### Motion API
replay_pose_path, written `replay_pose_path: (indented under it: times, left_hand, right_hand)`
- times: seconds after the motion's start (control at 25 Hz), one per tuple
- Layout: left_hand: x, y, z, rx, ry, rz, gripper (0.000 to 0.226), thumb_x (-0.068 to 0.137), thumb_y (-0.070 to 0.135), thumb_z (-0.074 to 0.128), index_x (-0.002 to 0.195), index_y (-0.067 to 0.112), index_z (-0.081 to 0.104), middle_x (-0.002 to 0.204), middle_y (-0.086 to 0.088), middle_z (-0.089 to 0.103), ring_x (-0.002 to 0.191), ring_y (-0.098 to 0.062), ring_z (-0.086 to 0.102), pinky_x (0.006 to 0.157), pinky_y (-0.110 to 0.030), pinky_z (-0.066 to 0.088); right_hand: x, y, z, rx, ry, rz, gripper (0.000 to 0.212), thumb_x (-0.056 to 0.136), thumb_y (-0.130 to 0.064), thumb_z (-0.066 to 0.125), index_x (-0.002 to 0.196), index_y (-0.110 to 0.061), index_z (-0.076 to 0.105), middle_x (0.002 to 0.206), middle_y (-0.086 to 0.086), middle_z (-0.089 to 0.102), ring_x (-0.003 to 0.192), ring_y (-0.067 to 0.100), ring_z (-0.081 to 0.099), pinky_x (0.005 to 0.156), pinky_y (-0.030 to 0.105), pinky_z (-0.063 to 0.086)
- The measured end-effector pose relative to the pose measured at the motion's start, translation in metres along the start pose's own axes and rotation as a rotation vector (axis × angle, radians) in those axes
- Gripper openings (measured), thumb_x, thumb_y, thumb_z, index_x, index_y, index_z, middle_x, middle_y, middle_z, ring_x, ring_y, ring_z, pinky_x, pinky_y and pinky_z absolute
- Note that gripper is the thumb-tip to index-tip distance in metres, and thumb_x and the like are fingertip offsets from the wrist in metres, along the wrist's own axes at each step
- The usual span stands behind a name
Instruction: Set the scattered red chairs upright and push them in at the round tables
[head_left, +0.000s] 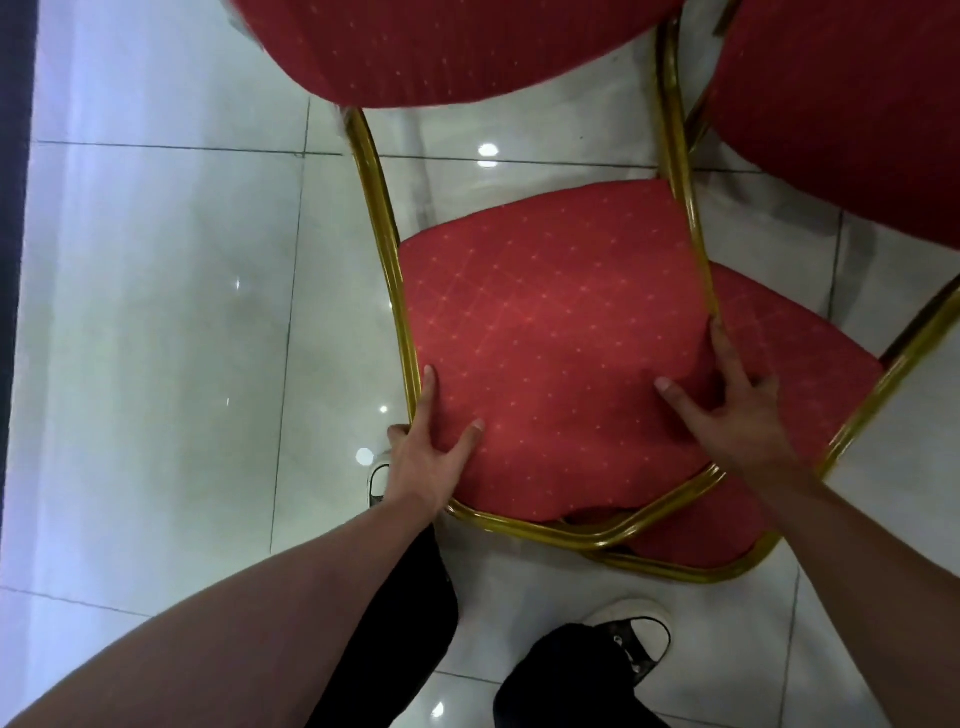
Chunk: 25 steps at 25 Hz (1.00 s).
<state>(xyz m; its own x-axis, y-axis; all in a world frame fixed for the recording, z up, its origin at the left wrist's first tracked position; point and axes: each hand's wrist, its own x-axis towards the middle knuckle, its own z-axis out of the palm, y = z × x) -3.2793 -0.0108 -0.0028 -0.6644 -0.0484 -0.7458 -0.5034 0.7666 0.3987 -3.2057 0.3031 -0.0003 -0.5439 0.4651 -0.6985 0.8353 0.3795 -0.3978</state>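
Red chair back (545, 332): left hand (421, 457) grips its gold frame (387, 249), right hand (727, 410) lies spread flat, steadying it.

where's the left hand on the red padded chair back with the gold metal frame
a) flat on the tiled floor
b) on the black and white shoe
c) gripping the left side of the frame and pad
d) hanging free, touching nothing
c: the left hand curls round the left side of the red padded chair back with the gold metal frame, fingers on the fabric, one behind the tube.
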Motion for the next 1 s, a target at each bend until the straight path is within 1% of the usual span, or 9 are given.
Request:
replay_pose_path:
  times: [0.12, 0.24, 0.36, 0.44, 0.6, 0.72, 0.8, 0.88, 1.0]
  left_hand:
    - [-0.027, 0.011, -0.023, -0.009, -0.001, -0.003, 0.087, 0.075, 0.081, 0.057, 0.134, 0.080, -0.007, 0.118, -0.006, 0.038, 0.115, -0.038, 0.056, 0.109, -0.049, 0.045]
    - [-0.064, 0.022, -0.055, 0.039, 0.075, -0.010, 0.084, 0.080, 0.077, 0.056, 0.137, 0.078, -0.006, 0.112, -0.009, 0.040, 0.109, -0.037, 0.056, 0.106, -0.048, 0.046]
    - [-0.108, 0.040, -0.111, 0.182, 0.152, 0.023, 0.080, 0.083, 0.080, 0.045, 0.142, 0.072, -0.008, 0.105, -0.010, 0.041, 0.109, -0.041, 0.054, 0.102, -0.050, 0.047]
    - [-0.141, 0.053, -0.151, 0.242, 0.161, 0.023, 0.078, 0.082, 0.083, 0.036, 0.145, 0.069, -0.008, 0.105, -0.011, 0.042, 0.113, -0.044, 0.053, 0.101, -0.051, 0.045]
    - [-0.197, 0.079, -0.219, 0.332, 0.173, -0.008, 0.081, 0.079, 0.088, 0.025, 0.149, 0.063, -0.005, 0.119, -0.022, 0.047, 0.121, -0.047, 0.048, 0.104, -0.054, 0.043]
    - [-0.247, 0.100, -0.264, 0.430, 0.176, -0.047, 0.082, 0.080, 0.086, 0.017, 0.154, 0.055, -0.003, 0.127, -0.022, 0.045, 0.124, -0.044, 0.046, 0.102, -0.054, 0.044]
    - [-0.274, 0.114, -0.293, 0.473, 0.194, -0.052, 0.080, 0.084, 0.084, 0.015, 0.156, 0.051, 0.001, 0.137, -0.021, 0.040, 0.128, -0.043, 0.044, 0.103, -0.055, 0.043]
    - [-0.300, 0.124, -0.331, 0.490, 0.195, -0.026, 0.077, 0.089, 0.080, 0.020, 0.157, 0.047, 0.009, 0.146, -0.020, 0.034, 0.130, -0.043, 0.043, 0.106, -0.056, 0.042]
    - [-0.330, 0.133, -0.387, 0.461, 0.109, 0.039, 0.081, 0.086, 0.084, 0.024, 0.156, 0.043, 0.024, 0.157, -0.016, 0.025, 0.136, -0.044, 0.040, 0.111, -0.056, 0.039]
  right_hand:
    - [-0.032, -0.016, -0.019, -0.012, 0.022, -0.037, 0.088, 0.082, -0.075, 0.059, 0.143, -0.075, -0.003, 0.151, 0.024, 0.024, 0.141, 0.050, 0.033, 0.115, 0.059, 0.033]
    - [-0.073, -0.040, -0.037, -0.077, 0.063, -0.067, 0.083, 0.086, -0.076, 0.051, 0.143, -0.074, -0.009, 0.133, 0.031, 0.044, 0.126, 0.051, 0.047, 0.106, 0.062, 0.043]
    - [-0.126, -0.080, -0.062, -0.124, 0.056, -0.057, 0.081, 0.085, -0.081, 0.044, 0.144, -0.072, -0.012, 0.125, 0.031, 0.051, 0.122, 0.049, 0.048, 0.103, 0.059, 0.045]
    - [-0.162, -0.109, -0.083, -0.196, 0.044, -0.050, 0.081, 0.084, -0.085, 0.038, 0.144, -0.070, -0.015, 0.123, 0.029, 0.052, 0.119, 0.047, 0.049, 0.102, 0.055, 0.045]
    - [-0.222, -0.165, -0.123, -0.293, -0.019, -0.034, 0.084, 0.081, -0.090, 0.029, 0.148, -0.065, -0.015, 0.123, 0.025, 0.053, 0.118, 0.046, 0.051, 0.101, 0.052, 0.046]
    - [-0.263, -0.204, -0.153, -0.387, -0.066, 0.013, 0.089, 0.076, -0.095, 0.023, 0.150, -0.061, -0.013, 0.126, 0.022, 0.057, 0.118, 0.043, 0.054, 0.100, 0.050, 0.048]
    - [-0.283, -0.234, -0.172, -0.412, -0.092, 0.063, 0.092, 0.076, -0.095, 0.025, 0.152, -0.059, -0.010, 0.134, 0.021, 0.057, 0.122, 0.042, 0.055, 0.101, 0.048, 0.048]
    - [-0.310, -0.264, -0.192, -0.433, -0.127, 0.092, 0.093, 0.078, -0.093, 0.030, 0.155, -0.055, -0.004, 0.143, 0.019, 0.053, 0.128, 0.042, 0.052, 0.105, 0.048, 0.044]
    - [-0.340, -0.304, -0.219, -0.420, -0.203, 0.102, 0.093, 0.082, -0.089, 0.035, 0.159, -0.048, 0.003, 0.153, 0.013, 0.047, 0.136, 0.040, 0.047, 0.109, 0.046, 0.041]
